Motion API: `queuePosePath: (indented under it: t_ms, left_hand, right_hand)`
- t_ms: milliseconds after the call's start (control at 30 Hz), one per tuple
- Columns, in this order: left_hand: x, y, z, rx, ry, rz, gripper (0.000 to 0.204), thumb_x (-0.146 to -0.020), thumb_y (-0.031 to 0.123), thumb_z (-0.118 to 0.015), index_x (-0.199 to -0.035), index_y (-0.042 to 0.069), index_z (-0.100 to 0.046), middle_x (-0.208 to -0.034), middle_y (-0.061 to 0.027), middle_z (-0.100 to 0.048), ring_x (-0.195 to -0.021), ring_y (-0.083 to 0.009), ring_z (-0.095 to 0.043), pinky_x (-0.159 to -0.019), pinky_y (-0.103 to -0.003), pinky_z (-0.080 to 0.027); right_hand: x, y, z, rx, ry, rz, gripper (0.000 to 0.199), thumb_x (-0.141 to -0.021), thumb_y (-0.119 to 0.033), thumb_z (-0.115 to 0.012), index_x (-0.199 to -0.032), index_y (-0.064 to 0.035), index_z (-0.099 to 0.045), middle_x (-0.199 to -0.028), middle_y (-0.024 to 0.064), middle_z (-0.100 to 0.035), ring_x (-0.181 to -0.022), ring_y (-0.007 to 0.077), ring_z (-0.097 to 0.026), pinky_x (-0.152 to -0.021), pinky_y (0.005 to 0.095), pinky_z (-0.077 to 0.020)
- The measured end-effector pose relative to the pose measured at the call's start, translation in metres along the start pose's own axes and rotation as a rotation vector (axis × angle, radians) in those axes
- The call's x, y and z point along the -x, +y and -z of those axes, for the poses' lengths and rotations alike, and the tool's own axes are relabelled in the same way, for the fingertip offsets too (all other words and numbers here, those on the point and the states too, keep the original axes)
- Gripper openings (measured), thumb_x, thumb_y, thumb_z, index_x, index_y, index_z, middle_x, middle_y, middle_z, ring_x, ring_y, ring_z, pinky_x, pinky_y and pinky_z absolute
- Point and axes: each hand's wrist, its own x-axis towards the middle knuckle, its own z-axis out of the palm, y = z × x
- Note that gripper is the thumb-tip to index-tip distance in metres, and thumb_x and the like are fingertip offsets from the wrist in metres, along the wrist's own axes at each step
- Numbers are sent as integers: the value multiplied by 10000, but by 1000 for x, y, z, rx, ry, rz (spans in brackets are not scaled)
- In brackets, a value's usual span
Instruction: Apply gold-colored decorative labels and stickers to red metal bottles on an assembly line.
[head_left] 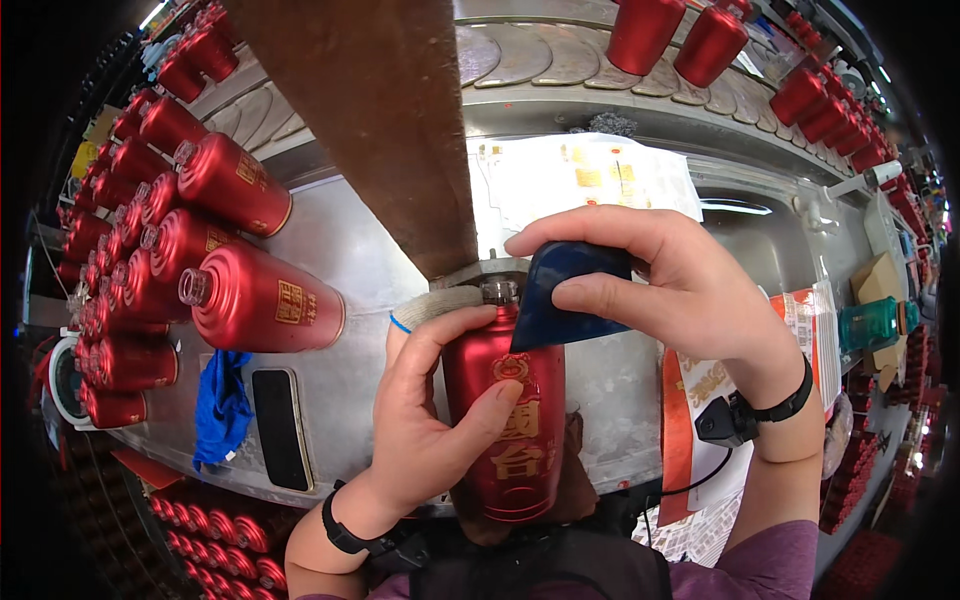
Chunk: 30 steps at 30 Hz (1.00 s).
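Note:
A red bottle (522, 485) with gold characters lies before me on its back, its clear glass neck pointing away. My left hand (425, 425) is closed round its left side, with the thumb on the front face and the fingers near the shoulder. A dark blue flat scraper (545, 295) is gripped between the thumb and fingers of my right hand (690, 285). Its lower edge meets the bottle's shoulder, just above a small round gold emblem. Beside the neck rests a grey cloth pad (445, 303). A brown cloth (580, 470) lies under the bottle's base.
A brown post (375, 120) rises beyond the bottle. Many red bottles (265, 300) crowd the left; others ride a plated conveyor (550, 55) at the back. A blue cloth (222, 405) and a phone (282, 430) lie left. Label sheets (640, 180) and a green jar (868, 325) are right.

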Motion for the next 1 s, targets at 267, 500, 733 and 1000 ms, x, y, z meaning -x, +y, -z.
queuePosePath:
  t_ms: [267,500,733,1000]
  left_hand:
    - [-1,0,2,-95,-4,-35,506,-817,157,-779,-1275,55,-591,-1216,-143,-569,-1142,-246,-553,-998,-343,-435]
    - [-3,2,2,-93,7,-34,497,-802,156,-795,-1250,56,-607,-1212,-134,-586,-1146,-249,-550,-996,-347,-439]
    - [-6,6,0,-135,14,-56,437,-793,140,-804,-1184,53,-631,-1192,-126,-582,-1122,-240,-561,-970,-336,-458]
    - [-5,6,-4,-89,59,-58,383,-792,124,-810,-1131,52,-645,-1156,-116,-580,-1043,-211,-601,-918,-313,-487]
  right_hand:
    - [-9,-2,3,10,-68,-23,311,-928,-105,-658,-1227,-20,-650,-1039,85,-718,-956,134,-665,-887,282,-524]
    - [-16,1,6,34,-133,22,311,-922,-98,-664,-1224,-23,-658,-1059,81,-713,-992,135,-654,-907,283,-512]
    - [-23,1,6,29,-215,60,319,-914,-87,-660,-1228,-26,-662,-1083,87,-708,-1006,144,-649,-917,291,-507]
    - [-26,-5,6,7,-260,36,317,-913,-83,-654,-1226,-35,-666,-1094,85,-705,-1012,146,-645,-926,292,-506]
